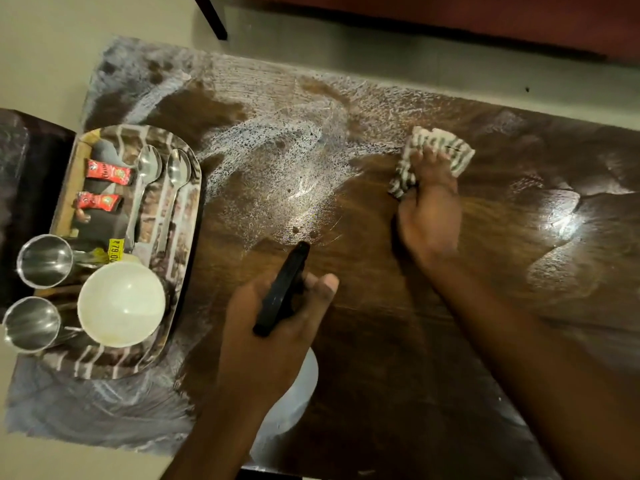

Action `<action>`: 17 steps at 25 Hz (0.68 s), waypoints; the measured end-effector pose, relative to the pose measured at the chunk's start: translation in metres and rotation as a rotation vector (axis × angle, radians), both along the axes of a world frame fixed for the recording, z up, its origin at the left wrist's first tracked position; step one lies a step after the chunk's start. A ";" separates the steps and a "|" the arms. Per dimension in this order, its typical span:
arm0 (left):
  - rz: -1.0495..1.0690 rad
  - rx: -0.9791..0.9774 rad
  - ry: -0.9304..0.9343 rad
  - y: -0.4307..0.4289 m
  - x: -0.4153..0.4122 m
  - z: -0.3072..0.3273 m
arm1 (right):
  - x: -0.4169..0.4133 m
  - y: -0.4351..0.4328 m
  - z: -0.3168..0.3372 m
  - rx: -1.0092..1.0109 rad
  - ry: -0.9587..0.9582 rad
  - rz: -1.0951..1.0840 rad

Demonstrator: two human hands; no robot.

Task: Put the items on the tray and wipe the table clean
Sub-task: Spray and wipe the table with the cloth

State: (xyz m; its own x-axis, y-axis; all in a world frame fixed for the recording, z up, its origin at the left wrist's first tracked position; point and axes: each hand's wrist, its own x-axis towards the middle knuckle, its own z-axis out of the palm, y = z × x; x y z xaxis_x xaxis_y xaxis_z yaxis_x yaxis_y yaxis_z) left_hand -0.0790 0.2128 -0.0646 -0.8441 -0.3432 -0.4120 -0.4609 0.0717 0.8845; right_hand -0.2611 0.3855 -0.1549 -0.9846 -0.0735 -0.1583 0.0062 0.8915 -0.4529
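A patterned tray (187, 244) sits at the left end of the dark wooden table (381, 323). On it lie two red sachets (108, 173), two steel spoons (178, 174), two steel cups (45, 260) and a white bowl (121, 304). My right hand (431, 216) presses a striped cloth (434, 150) onto the tabletop at centre right. My left hand (273, 327) grips a spray bottle with a black nozzle (282, 289) and a white body (294, 400), held above the table's near edge. White spray droplets (263, 143) cover the table's left and middle parts.
A dark chair or seat (24, 174) stands left of the tray. Pale floor (86, 22) lies beyond the table's left end. A red-brown piece of furniture (450, 15) runs along the far side. Light glares off the wet wood at right (564, 220).
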 end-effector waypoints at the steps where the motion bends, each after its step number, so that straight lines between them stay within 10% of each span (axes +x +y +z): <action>1: -0.004 0.005 0.008 -0.001 -0.006 -0.001 | 0.014 -0.019 -0.002 -0.012 -0.019 0.131; 5: -0.039 -0.007 0.015 -0.006 -0.029 -0.003 | 0.034 -0.038 0.001 0.061 -0.078 1.036; 7: -0.077 -0.029 0.007 -0.007 -0.039 -0.002 | 0.000 -0.008 0.000 0.141 -0.044 1.146; 13: -0.082 -0.011 -0.013 -0.007 -0.062 -0.005 | -0.101 0.059 0.009 0.070 -0.022 -0.019; 17: -0.061 0.005 -0.024 -0.009 -0.074 -0.010 | -0.096 -0.017 0.005 0.005 -0.033 0.019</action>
State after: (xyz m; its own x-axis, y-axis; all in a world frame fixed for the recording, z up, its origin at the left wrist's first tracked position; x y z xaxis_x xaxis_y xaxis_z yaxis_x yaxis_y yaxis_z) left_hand -0.1534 0.2041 -0.0747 -0.8531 -0.2891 -0.4343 -0.4771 0.0956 0.8736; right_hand -0.3569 0.3689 -0.1498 -0.9773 -0.0911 -0.1915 0.0045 0.8940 -0.4480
